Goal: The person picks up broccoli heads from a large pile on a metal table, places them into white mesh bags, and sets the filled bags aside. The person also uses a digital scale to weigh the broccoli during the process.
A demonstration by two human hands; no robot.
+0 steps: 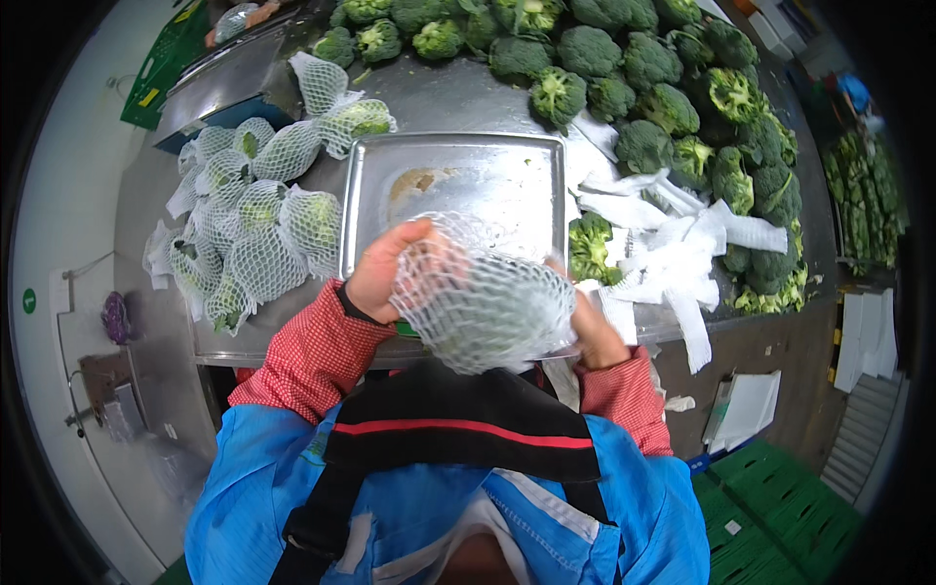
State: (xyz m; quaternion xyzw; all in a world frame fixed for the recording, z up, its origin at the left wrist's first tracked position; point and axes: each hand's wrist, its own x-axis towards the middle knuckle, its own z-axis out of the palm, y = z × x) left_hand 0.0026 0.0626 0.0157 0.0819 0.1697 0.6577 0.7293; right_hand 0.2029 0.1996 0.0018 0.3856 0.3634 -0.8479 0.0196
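Between my hands, over the near part of a metal tray (468, 157), is a white foam net sleeve (482, 307) with a blurred green thing inside, probably a broccoli head. My left hand (391, 270) holds the sleeve's left end, fingers partly hidden by the mesh. At its right end, my right hand (596, 329) grips the sleeve; those fingertips are mostly covered. Left of the tray lie several netted broccoli heads (267, 263). Flat white net sleeves (673, 248) are piled to the right, beside one bare broccoli head (591, 248).
Many bare broccoli heads (647, 110) line the back and right of the metal table (439, 84). A metal box-like unit (227, 88) and a green crate (164, 62) stand back left, near another person's hand (259, 13). Green crates (782, 504) are low at right.
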